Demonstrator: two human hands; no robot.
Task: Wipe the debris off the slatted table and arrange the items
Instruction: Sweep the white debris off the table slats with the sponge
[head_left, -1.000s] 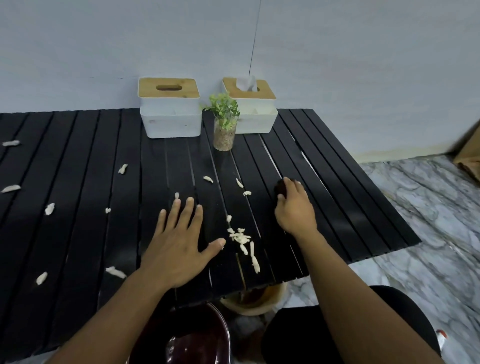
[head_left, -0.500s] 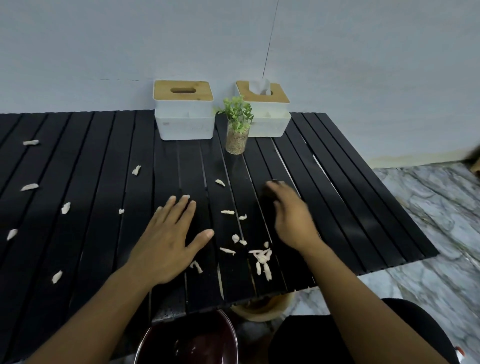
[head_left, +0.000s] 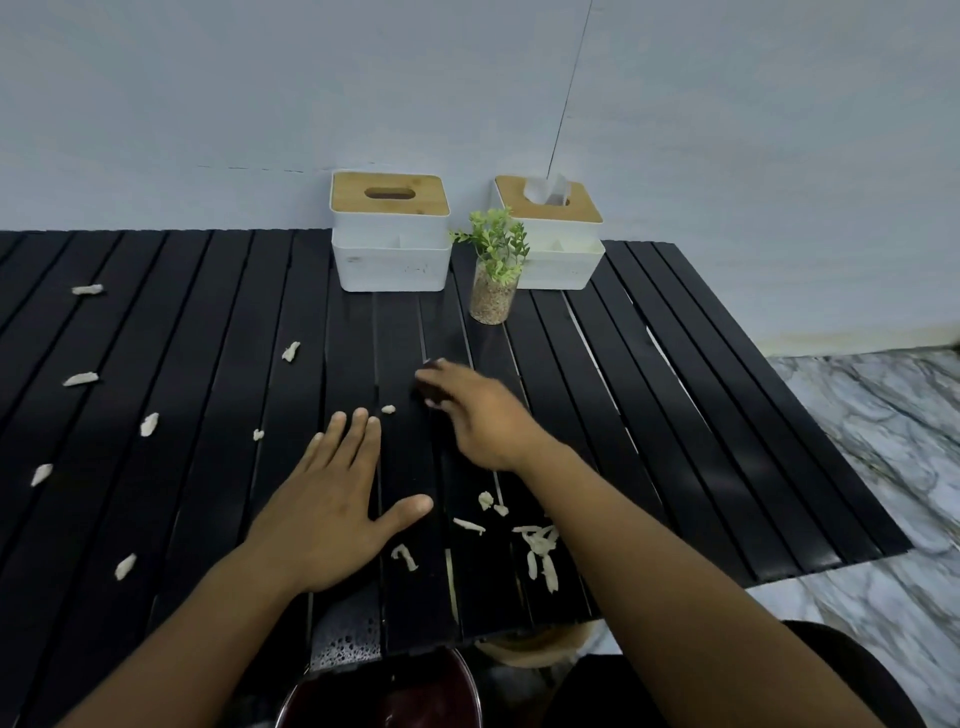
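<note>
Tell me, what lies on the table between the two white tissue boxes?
In the head view, a small plant in a glass jar stands at the gap between the boxes, slightly in front.

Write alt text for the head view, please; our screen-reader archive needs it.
A person's right hand wipes a black slatted table with a dark cloth while the left hand lies flat beside it. White debris is gathered near the front edge, more scattered left. Two white tissue boxes and a small plant stand at the back.
</note>
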